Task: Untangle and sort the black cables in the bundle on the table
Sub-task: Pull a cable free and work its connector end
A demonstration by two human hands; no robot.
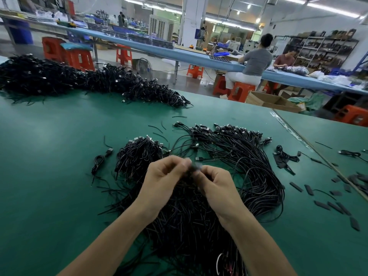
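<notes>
Fingertips are all motion blur, so I can't tell what the small dark bit (pixel 196 167) is, only that the left hand (pixel 161 180) and right hand (pixel 217 186) are close together, both hands pinching it with curled fingers. The bundle of black cables (pixel 189 226) sits mid-desk (pixel 49 156) running to the near edge, cut off at the bottom and partly hidden under the forearms. It's a messy fan of thin black leads, plug ends toward the far side, loops bulging right.
</notes>
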